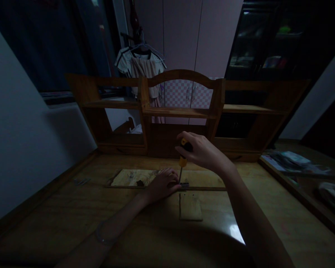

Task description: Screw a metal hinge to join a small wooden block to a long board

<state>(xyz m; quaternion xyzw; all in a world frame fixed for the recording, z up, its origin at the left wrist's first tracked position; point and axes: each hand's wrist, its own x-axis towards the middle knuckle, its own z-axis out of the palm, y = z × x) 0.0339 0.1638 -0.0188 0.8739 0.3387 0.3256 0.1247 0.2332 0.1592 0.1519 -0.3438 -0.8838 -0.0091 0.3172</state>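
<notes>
My right hand (197,150) is wrapped round the yellow and black handle of a screwdriver (183,160), which stands nearly upright. Its tip meets a small metal hinge (184,184) at the near edge of a long wooden board (206,178). My left hand (164,183) rests on that board, with thumb and fingertips pinched close to the hinge and the screwdriver's tip. Whether a screw sits between those fingers is too small and dark to see. A small square wooden piece (191,207) with two dark holes lies on the table just nearer to me.
A wooden shelf unit (181,111) stands along the table's back. Small light-coloured items (81,181) lie at left on the wooden table (106,208). Plastic-wrapped things (293,160) sit beyond the right edge. Clothes (145,67) hang behind the shelf.
</notes>
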